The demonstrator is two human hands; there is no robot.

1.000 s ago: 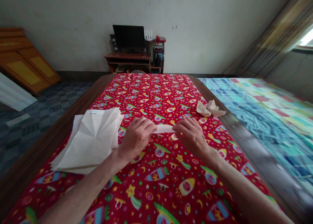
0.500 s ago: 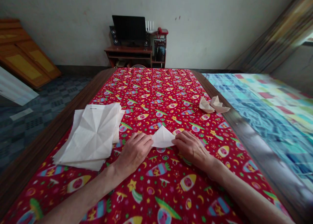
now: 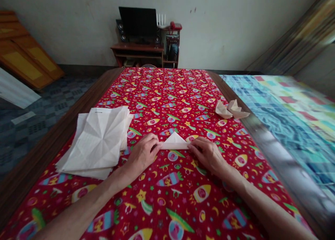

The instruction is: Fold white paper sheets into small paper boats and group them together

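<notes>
A small folded white paper triangle [image 3: 174,142] lies on the red patterned tablecloth [image 3: 167,184]. My left hand [image 3: 142,152] pinches its left corner with curled fingers. My right hand [image 3: 206,152] pinches its right corner the same way. The triangle's point faces away from me. A stack of creased white paper sheets [image 3: 98,140] lies just left of my left hand.
Two finished folded paper pieces [image 3: 231,110] sit near the table's right edge. A bed with a checked blue cover [image 3: 288,111] runs along the right. A desk with a monitor [image 3: 138,22] stands at the far wall. Wooden panels [image 3: 23,58] lean at the left.
The paper has gone from a narrow strip held between both hands to a flat triangle on the cloth. Both hands came a little nearer to me and stay on its corners.
</notes>
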